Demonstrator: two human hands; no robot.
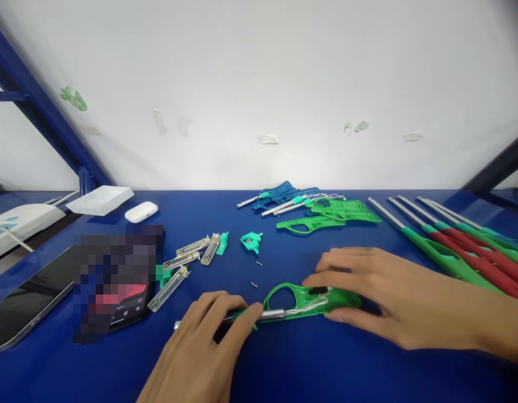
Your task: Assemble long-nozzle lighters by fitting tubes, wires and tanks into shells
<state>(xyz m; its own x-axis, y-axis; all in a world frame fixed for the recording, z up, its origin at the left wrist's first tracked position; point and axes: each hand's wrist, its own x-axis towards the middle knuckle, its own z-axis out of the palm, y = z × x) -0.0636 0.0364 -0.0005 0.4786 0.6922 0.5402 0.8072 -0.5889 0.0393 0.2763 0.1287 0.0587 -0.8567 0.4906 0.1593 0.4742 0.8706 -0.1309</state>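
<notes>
A green lighter handle half (301,298) lies in front of me with its hollow side up. White wires (311,306) run inside it from a metal lighter tube (272,315). My left hand (208,341) is closed around the tube, thumb and fingers on either side, covering much of it. My right hand (393,302) grips the wide end of the green handle between thumb and fingers; a small dark part shows under its fingertips. Just beyond the handle lie two small screws (254,285) and a teal plastic piece (252,242).
Several clear fuel tanks (168,288) lie left of centre, near a phone (133,302). At the back are loose green handle halves (345,211) and blue handle parts (279,193) with tubes. Assembled lighters (452,252) line the right. A white earphone case (141,212) sits back left.
</notes>
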